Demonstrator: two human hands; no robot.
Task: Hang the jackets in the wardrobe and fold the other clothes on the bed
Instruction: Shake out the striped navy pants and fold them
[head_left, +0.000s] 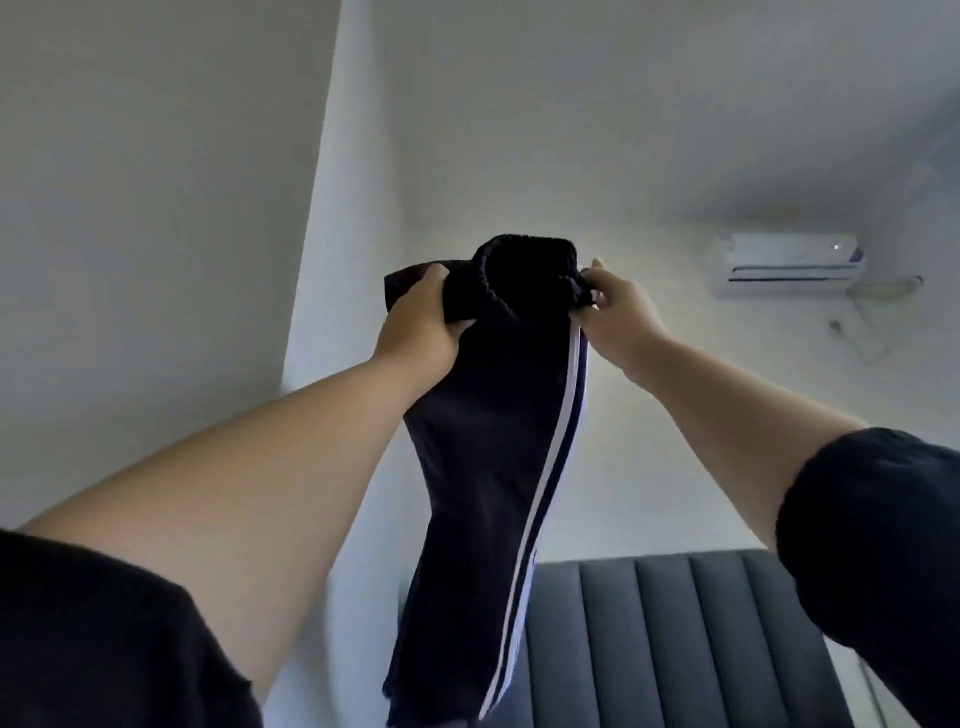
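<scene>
High against the far wall, dark track pants (493, 441) with white side stripes hung from both hands. The left hand (421, 312) gripped the bunched waistband (519, 270) and the right hand (618, 306) pinched its other edge. Folding seemed not yet begun. A grey padded headboard (675, 623) stood below, with an air conditioner (789, 262) at far right. Nothing visible stood in the way.

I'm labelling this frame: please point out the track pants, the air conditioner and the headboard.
track pants (483, 457), head view, upper leg fabric.
air conditioner (792, 257), head view, front panel.
headboard (665, 639), head view, padded centre panel.
</scene>
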